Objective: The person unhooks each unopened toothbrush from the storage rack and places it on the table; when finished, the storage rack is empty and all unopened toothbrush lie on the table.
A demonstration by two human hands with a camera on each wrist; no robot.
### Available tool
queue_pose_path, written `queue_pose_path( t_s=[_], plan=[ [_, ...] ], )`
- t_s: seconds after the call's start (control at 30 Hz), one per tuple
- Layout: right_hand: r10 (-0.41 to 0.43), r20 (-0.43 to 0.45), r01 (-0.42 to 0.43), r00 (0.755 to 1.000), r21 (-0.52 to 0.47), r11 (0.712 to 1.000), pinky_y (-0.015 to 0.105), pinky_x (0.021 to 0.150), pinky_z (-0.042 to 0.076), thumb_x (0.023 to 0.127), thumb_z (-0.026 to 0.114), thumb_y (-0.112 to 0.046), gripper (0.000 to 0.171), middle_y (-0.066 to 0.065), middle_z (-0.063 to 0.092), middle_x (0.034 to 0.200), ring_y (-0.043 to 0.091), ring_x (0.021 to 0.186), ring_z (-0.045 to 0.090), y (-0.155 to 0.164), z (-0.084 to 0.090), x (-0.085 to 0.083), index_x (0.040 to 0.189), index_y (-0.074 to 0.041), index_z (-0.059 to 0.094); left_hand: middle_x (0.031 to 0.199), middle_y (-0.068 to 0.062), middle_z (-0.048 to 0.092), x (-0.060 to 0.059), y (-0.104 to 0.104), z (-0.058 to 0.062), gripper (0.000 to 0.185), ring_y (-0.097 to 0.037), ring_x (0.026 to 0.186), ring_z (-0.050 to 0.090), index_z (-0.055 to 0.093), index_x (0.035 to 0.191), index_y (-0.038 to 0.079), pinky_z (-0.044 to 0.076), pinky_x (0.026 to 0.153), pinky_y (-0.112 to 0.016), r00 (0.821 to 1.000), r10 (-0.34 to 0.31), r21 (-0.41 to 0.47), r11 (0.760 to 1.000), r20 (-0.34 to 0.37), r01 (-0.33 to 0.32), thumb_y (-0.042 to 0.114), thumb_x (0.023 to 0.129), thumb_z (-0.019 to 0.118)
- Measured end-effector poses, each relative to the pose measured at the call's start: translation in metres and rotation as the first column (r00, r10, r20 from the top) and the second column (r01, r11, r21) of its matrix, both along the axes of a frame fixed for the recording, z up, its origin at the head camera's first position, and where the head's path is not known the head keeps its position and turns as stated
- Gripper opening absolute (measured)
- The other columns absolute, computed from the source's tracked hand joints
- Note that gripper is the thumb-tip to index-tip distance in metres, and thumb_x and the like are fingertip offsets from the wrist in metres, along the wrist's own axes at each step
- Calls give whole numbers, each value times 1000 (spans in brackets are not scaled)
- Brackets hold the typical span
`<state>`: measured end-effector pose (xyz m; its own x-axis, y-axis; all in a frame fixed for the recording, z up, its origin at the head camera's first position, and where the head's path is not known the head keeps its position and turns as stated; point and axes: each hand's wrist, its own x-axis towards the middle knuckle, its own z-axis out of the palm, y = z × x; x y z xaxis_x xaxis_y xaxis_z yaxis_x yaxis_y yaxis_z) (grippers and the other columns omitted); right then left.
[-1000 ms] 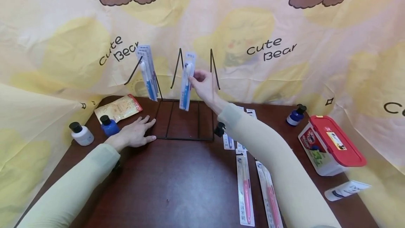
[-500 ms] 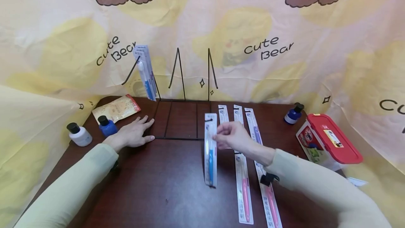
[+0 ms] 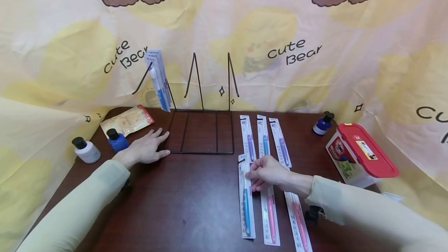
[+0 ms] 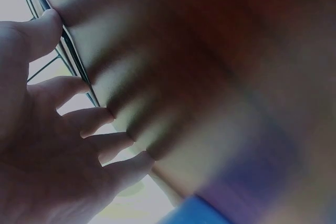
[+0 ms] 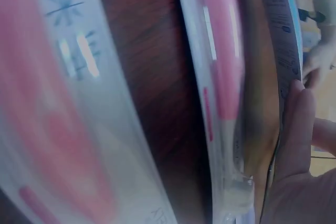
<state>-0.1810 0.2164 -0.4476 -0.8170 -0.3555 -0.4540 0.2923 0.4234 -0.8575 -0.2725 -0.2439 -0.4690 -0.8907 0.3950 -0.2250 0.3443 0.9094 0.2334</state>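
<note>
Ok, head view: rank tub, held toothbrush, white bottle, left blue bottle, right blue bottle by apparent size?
Largest to smallest:
1. tub
2. held toothbrush, in its pack
3. white bottle
4. left blue bottle and right blue bottle: too alike to rank

Dark brown table [image 3: 196,201], packaged toothbrushes [image 3: 270,217], black wire rack [image 3: 206,153], pouch [image 3: 126,122], small bottles [image 3: 118,143], red-lidded tub [image 3: 365,153]

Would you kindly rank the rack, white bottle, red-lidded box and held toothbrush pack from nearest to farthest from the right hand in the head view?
1. Held toothbrush pack: in the right hand
2. Rack: ahead, left
3. Red-lidded box: right side
4. White bottle: far left
</note>
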Motion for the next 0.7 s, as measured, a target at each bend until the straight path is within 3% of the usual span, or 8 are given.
queue_pose_path(
  t_s=[0.3,0.57,0.7],
  plan=[
    [54,4,-54,999,52,997,25,57,63,101,80,-8,15,12,82,76,14,60,78,-1,-4,1,109,3,75,183,-35,23,-1,-1,-1,84,-66,167,22,34,177,8,33,130,-79,1000,2,5,1000,-1,-2,51,111,64],
    [59,-47,-52,997,140,989,36,68,70,101,80,-10,38,15,84,85,23,67,82,4,8,6,132,10,73,182,-36,24,0,-1,0,84,-67,166,22,34,176,7,32,130,-79,1000,1,7,1000,0,-1,51,111,64],
    [114,-107,-93,988,183,979,37,67,70,100,81,-11,38,12,84,84,25,68,83,6,12,8,132,8,75,182,-36,24,0,-2,0,84,-67,166,22,35,176,7,33,129,-79,1000,0,9,1000,-3,0,51,111,64]
  ],
)
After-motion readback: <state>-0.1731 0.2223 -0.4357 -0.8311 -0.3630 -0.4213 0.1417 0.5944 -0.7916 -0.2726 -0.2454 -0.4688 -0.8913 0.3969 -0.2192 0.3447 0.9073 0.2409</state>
